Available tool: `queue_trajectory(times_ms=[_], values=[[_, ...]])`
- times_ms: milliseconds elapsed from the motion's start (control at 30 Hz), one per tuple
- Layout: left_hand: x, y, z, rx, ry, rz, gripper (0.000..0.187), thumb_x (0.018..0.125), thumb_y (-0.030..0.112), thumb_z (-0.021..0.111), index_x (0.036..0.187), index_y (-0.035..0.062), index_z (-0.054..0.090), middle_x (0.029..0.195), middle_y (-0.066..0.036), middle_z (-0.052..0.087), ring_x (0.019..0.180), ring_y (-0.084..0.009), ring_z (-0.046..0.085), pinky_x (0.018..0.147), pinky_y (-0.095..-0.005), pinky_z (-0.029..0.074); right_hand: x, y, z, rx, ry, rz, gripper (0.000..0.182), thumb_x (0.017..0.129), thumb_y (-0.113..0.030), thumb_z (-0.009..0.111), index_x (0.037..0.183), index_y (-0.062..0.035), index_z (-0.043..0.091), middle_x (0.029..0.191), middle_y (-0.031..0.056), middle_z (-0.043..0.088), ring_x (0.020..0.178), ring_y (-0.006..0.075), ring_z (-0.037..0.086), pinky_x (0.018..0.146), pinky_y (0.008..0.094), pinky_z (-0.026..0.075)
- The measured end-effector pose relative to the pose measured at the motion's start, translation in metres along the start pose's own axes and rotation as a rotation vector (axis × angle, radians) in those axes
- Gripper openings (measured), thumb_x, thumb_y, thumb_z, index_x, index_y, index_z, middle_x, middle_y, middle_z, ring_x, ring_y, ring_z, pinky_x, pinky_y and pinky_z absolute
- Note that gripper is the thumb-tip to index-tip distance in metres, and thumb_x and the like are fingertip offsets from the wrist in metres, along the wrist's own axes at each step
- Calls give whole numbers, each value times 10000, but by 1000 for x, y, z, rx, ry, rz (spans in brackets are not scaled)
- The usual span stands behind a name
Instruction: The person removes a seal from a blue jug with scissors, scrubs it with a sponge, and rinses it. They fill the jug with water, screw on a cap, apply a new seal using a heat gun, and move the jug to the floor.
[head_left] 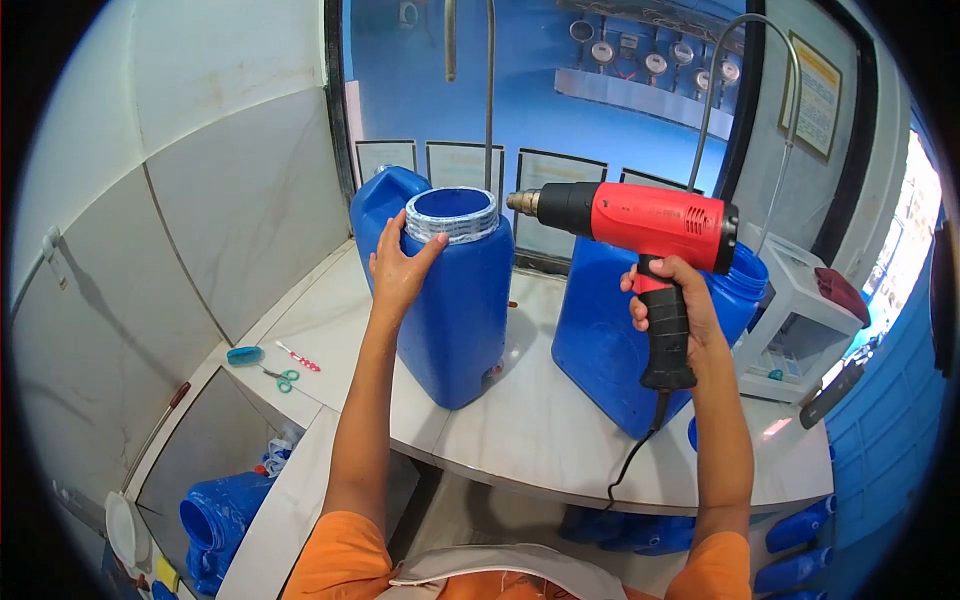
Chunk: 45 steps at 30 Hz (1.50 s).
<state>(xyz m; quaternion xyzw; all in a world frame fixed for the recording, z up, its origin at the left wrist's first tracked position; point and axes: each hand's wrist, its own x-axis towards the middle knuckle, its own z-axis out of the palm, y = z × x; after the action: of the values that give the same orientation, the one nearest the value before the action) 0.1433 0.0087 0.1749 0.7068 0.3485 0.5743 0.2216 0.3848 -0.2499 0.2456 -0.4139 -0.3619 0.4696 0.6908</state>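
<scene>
My right hand (682, 300) is wrapped round the black handle of a red and black heat gun (655, 220). Its metal nozzle points left, level with the neck of a tall blue water container (455, 310) and a short way from it. A whitish plastic band (452, 228), wrinkled and printed, circles that neck, and the opening has a blue top. My left hand (400, 265) grips the neck at its left side, thumb in front and fingers behind, touching the band. Behind my right hand stands a second blue container (610, 340), partly hidden by the gun and arm.
On the white counter (410, 425) lie scissors (285, 378), a pink-and-white toothbrush (298, 357) and a teal brush (244, 356). A white cabinet (800, 340) stands right. The black cord (630, 465) hangs over the front edge. Another blue container (225, 510) sits low left.
</scene>
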Motion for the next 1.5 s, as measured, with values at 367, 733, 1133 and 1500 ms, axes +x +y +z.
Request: queue_trajectory(times_ms=[367, 733, 1133, 1500], values=[[-8, 2, -8, 52, -76, -3, 761, 838, 520, 512, 1396, 41, 316, 1458, -163, 277, 1393, -299, 119, 1092, -477, 81, -54, 63, 14, -114, -48, -160, 296, 766, -209, 540, 916, 45, 521, 853, 157, 556, 525, 183, 572, 460, 288, 491], [-19, -19, -54, -520, -14, -63, 585, 952, 406, 305, 1413, 46, 282, 1464, -109, 291, 1376, -225, 193, 1114, -364, 52, -83, 142, 75, -487, -93, -241, 233, 877, -91, 553, 1071, 27, 501, 888, 75, 543, 693, 132, 574, 634, 274, 495], [-37, -34, -69, -621, 14, -108, 574, 977, 402, 200, 1365, 13, 366, 1411, -118, 376, 1355, -219, 240, 1113, -349, 75, -49, 212, 116, -1549, -22, -897, 445, 764, -148, 569, 1208, -118, 544, 1253, 66, 516, 1178, 241, 467, 1007, 422, 342], [-38, 24, -8, 192, -77, 108, 623, 982, 425, 114, 1400, -11, 267, 1473, -158, 240, 1397, -284, 95, 1100, -470, 18, -91, 104, 77, -270, 156, -329, 317, 756, -161, 577, 982, 51, 508, 870, 163, 553, 562, 200, 580, 482, 307, 495]])
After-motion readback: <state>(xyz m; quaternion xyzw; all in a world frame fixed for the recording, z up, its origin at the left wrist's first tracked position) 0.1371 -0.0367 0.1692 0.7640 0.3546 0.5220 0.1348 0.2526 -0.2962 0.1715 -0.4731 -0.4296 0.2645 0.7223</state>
